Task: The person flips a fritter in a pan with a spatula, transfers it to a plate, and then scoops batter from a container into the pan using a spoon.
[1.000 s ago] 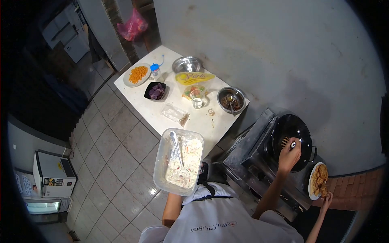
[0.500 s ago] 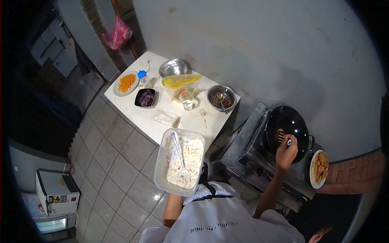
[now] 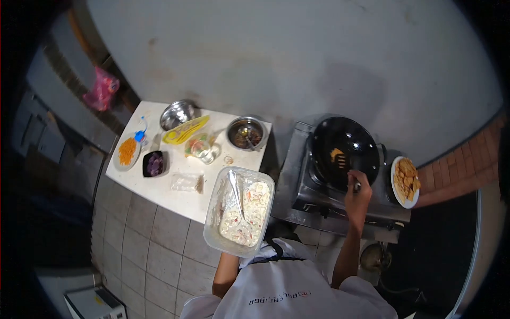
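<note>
My right hand (image 3: 359, 189) is closed around the handle of a slotted spatula (image 3: 341, 161), whose head is down inside a black wok (image 3: 363, 139). A small golden-brown piece of food (image 3: 336, 153) lies in the wok against the spatula's tip. On my other side, a clear plastic container (image 3: 212, 223) with a creamy, chunky white mixture (image 3: 243, 229) is held up in front of my body. A metal spoon (image 3: 237, 194) rests in that mixture. My left hand supports the container from below; its fingers are hidden underneath.
The wok sits on a metal gas stove (image 3: 295, 183). A white plate of fried pieces (image 3: 406, 182) stands right of it. On the white table (image 3: 159, 186) are a plate of orange shreds (image 3: 127, 152), a black bowl (image 3: 154, 164), metal bowls (image 3: 246, 133), a glass (image 3: 205, 155) and bags.
My view has turned, so the table and stove sit differently in it. The spatula has shifted within the wok, and the golden piece now shows beyond its tip. My left hand still holds the container.
</note>
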`<action>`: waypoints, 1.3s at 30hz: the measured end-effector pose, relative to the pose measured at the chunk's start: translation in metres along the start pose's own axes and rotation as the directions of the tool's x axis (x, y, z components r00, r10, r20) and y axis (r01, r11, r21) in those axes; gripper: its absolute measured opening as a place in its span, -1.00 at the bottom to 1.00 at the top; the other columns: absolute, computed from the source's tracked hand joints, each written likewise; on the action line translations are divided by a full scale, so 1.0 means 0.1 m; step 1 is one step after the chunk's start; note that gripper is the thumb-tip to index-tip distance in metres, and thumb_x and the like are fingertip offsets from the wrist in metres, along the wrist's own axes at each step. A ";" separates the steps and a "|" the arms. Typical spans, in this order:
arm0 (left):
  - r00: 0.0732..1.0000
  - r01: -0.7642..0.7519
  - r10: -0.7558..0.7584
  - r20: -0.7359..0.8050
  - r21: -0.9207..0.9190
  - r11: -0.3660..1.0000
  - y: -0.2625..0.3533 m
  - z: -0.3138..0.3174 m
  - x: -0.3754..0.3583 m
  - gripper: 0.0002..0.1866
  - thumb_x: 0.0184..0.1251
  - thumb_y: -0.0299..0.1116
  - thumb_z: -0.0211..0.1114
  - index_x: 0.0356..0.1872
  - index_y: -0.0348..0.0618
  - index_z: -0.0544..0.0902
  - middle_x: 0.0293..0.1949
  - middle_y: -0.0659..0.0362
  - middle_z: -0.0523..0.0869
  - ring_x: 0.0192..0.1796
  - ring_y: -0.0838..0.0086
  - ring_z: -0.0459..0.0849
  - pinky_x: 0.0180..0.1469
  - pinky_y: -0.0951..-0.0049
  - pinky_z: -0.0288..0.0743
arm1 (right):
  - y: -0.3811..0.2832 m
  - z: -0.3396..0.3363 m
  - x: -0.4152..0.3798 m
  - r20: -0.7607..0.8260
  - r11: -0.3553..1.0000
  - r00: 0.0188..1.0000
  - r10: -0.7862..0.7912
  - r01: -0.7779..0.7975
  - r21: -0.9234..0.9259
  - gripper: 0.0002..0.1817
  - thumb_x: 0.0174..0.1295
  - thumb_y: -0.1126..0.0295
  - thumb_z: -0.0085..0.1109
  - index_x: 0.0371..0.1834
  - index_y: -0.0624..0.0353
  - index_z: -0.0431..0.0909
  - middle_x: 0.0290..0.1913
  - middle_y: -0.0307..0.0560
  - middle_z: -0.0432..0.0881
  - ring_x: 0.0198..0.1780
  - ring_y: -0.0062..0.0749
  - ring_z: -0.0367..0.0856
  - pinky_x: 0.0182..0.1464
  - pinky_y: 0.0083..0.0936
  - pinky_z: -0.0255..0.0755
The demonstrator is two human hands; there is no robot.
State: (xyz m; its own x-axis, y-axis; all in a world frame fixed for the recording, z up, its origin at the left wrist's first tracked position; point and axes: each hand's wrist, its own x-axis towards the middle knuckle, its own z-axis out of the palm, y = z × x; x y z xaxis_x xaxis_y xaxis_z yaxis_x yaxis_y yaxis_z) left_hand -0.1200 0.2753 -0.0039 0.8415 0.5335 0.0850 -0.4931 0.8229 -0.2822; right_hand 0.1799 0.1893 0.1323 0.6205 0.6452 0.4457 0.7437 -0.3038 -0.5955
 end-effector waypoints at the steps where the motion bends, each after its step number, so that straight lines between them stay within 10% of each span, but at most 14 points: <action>1: 0.999 0.033 -0.033 -0.006 -0.003 0.999 0.04 0.01 0.09 0.05 0.10 0.51 0.06 0.49 0.00 0.10 0.19 -0.53 0.27 0.01 -0.46 0.52 -0.10 -0.30 0.57 | 0.00 0.00 -0.04 -0.009 0.999 0.999 -0.036 0.037 0.038 -0.89 0.29 0.62 0.08 -0.16 0.37 0.56 -0.12 0.11 0.64 -0.11 -0.15 0.67 -0.11 -0.44 0.51; 14: 0.952 0.285 -0.289 -0.103 -0.049 0.957 -0.32 -0.18 0.63 0.04 0.13 0.50 0.03 0.48 -0.04 0.11 0.19 -0.56 0.26 0.01 -0.48 0.51 -0.11 -0.30 0.58 | 0.32 -0.40 -0.16 0.082 0.991 0.996 0.043 -0.053 0.123 -0.77 0.21 0.67 0.15 -0.09 0.27 0.65 0.07 0.12 0.64 0.11 -0.13 0.64 0.05 -0.38 0.54; 39: 0.986 0.070 -0.062 -0.154 0.047 0.996 -1.04 -0.13 0.86 0.01 0.18 0.47 -0.04 0.47 -0.12 0.12 0.18 -0.61 0.26 0.01 -0.52 0.51 -0.14 -0.30 0.60 | 1.06 -0.86 0.33 0.248 0.961 0.965 -0.079 0.008 0.277 -0.76 0.19 0.66 0.19 -0.09 0.23 0.65 0.06 0.08 0.65 0.04 -0.19 0.67 0.03 -0.39 0.56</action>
State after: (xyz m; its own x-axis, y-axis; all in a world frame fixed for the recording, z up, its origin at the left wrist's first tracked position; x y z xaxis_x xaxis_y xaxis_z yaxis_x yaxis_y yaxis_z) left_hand 0.0066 0.2331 0.0199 0.8944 0.4448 -0.0462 -0.4428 0.8665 -0.2304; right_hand 0.3003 0.1179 0.1416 0.4785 0.8210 0.3115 0.6504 -0.0930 -0.7539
